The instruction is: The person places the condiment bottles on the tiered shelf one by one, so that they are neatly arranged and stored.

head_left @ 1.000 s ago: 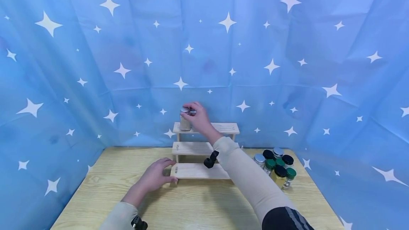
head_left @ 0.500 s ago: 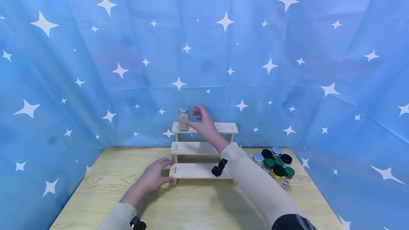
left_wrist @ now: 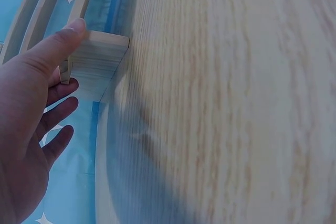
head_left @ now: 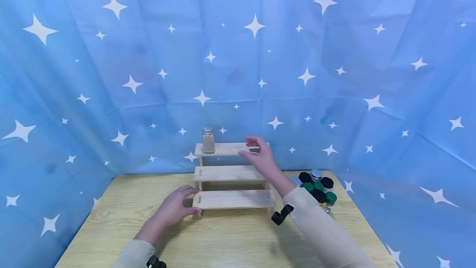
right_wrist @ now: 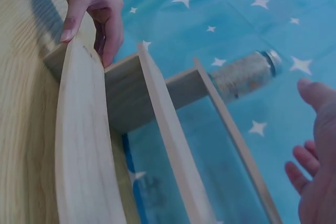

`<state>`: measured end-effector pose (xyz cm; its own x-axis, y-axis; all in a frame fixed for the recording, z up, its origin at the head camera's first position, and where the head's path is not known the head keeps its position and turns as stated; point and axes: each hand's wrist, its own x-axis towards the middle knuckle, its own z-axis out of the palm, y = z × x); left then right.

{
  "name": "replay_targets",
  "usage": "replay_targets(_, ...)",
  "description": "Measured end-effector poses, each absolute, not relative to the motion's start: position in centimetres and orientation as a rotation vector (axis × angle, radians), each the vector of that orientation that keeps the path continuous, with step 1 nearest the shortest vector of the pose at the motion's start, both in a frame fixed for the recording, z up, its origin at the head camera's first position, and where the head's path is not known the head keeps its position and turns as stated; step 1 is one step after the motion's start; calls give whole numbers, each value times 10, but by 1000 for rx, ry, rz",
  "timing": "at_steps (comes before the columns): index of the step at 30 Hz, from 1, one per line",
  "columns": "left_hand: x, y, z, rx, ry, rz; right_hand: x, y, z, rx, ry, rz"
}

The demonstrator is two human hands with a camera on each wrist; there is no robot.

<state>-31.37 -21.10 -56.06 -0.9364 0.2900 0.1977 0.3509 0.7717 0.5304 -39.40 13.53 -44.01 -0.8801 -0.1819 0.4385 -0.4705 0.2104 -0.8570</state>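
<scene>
A three-tier wooden display shelf (head_left: 234, 199) stands at the back of the table. On the left end of its top tier a glass jar (head_left: 208, 140) with a silver lid and pale contents stands upright. My left hand (head_left: 174, 206) holds the left end of the bottom tier, thumb in front and fingers behind; the left wrist view shows the thumb (left_wrist: 58, 43) pressed on the board's edge. My right hand (head_left: 263, 158), fingers apart and holding nothing, is near the right end of the top tier. In the right wrist view, a gap separates it from the jar (right_wrist: 244, 77).
Several jars (head_left: 318, 195) with black, green and silver lids are grouped on the table right of the shelf, partly hidden by the right forearm. A blue star-patterned curtain (head_left: 238, 73) hangs behind and along both sides of the wooden table (head_left: 223, 239).
My right hand has let go of the jar and moved right and slightly down, leaving it standing on the top tier. My left hand keeps its hold on the shelf.
</scene>
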Motion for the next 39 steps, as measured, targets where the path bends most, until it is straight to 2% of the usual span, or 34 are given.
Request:
replay_targets(11,-314,-210,-561,-520,-2857,-906,-363,181,-446,634,-2314,1625)
replay_targets(39,-311,-213,-558,-544,-2843,-933,-274,333,-486,266,-2464,1102)
